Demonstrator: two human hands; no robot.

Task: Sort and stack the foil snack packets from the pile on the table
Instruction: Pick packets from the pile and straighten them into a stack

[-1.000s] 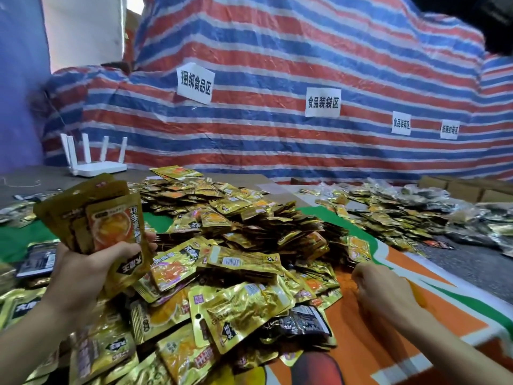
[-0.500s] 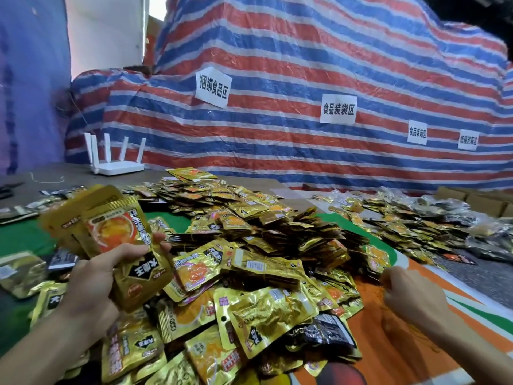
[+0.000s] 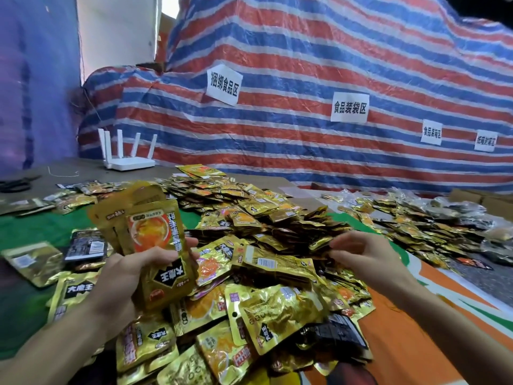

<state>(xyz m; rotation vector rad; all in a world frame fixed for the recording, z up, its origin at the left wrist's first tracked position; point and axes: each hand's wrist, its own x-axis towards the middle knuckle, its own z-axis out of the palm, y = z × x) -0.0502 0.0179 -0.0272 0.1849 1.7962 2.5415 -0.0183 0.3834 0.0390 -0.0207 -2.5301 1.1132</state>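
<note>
A stack (image 3: pixel 155 234) of gold foil packets was gripped in the left hand (image 3: pixel 133 276). The thumb was laid across the front packet and the fingers were curled behind it. The stack was held upright above the near left edge of the pile (image 3: pixel 277 232) and was fanned slightly at the top. The front packet was turned upside down, with its orange picture above and its black label below.

The right hand (image 3: pixel 363 254) was held at the right flank of the pile, with the fingers extended towards the edges of the dark gold packets there. Whether a packet was pinched could not be told.

The pile was heaped in the middle of the table (image 3: pixel 416 343), on a green and orange cloth (image 3: pixel 22 226). Its packets were lying in all directions, some face up and some face down. Loose packets were scattered on the green area at the left, among them a black packet (image 3: pixel 87 245).

A second pile (image 3: pixel 416 223) was located further right, well apart from the first. A white router (image 3: pixel 127 159) was set at the far left of the table. A red, white and blue striped tarp (image 3: pixel 305 65) was hung behind, and white paper labels (image 3: pixel 224 84) were fixed to it.
</note>
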